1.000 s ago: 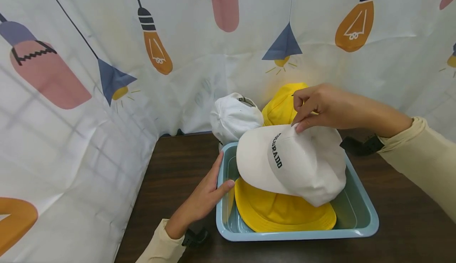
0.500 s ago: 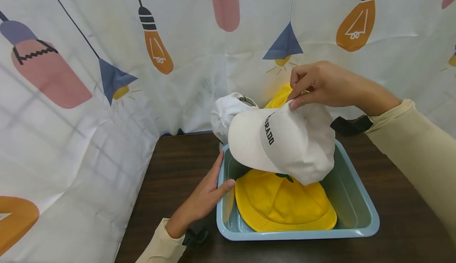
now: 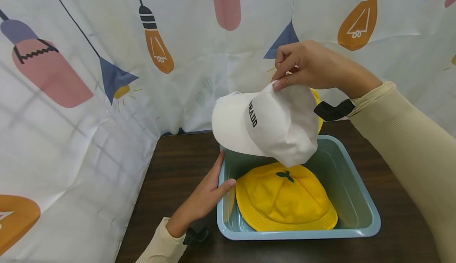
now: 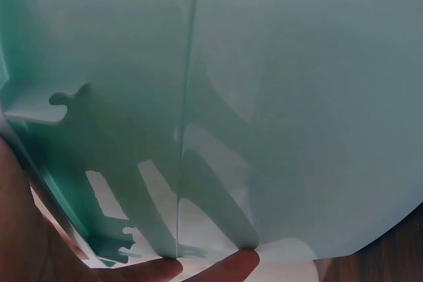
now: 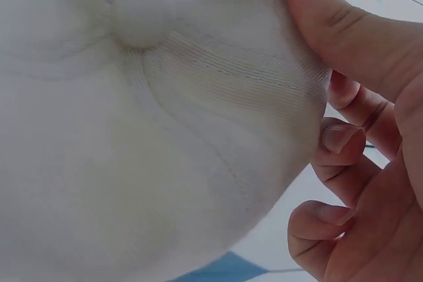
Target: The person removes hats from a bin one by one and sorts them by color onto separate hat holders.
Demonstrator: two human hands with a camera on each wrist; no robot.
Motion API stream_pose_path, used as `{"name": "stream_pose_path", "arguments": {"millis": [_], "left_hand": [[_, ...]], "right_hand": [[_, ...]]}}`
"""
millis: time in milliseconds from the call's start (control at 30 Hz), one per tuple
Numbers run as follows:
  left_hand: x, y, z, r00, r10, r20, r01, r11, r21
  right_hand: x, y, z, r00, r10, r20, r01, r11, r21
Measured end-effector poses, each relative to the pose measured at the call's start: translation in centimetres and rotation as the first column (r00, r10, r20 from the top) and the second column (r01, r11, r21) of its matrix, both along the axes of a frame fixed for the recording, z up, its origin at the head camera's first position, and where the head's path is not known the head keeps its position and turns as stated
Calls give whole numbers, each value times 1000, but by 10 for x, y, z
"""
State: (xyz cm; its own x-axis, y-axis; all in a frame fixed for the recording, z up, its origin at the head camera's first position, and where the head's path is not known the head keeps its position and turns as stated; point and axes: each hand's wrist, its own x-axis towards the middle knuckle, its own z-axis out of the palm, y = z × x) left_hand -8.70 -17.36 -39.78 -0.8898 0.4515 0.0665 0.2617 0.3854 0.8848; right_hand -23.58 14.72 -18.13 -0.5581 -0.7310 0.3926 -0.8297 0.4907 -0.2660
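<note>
Pinched at its crown by my right hand (image 3: 303,65), a white baseball cap (image 3: 274,124) with dark lettering hangs tilted above the blue basin (image 3: 299,235). In the right wrist view, the thumb and fingers hold a fold of the cap (image 5: 165,130) near its top button. A yellow bucket hat (image 3: 285,199) with a green leaf mark lies in the basin. My left hand (image 3: 201,195) holds the basin's left side, thumb over the rim. The left wrist view shows fingertips (image 4: 241,262) against the basin's outer wall (image 4: 297,130).
Behind the held cap, a bit of another yellow cap (image 3: 315,94) shows; a white cap there is almost wholly hidden. The dark wooden table (image 3: 181,164) meets a white curtain (image 3: 199,37) printed with lamps at the back and left.
My right hand has lifted the white baseball cap up and to the left, out of the basin, uncovering the yellow bucket hat. The left hand has stayed on the basin.
</note>
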Motion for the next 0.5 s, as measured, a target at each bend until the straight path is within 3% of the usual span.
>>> {"name": "stream_pose_path", "arguments": {"millis": [200,500], "left_hand": [[0,-2,1,1000,13,16,-13,1000,-13],[-1,-2,-2,1000,-5,9,5,1000,4]], "right_hand": [[-6,-21,13,999,-35,24,35,999,8],[-24,-49,25,1000,-1,17,1,1000,3]]}}
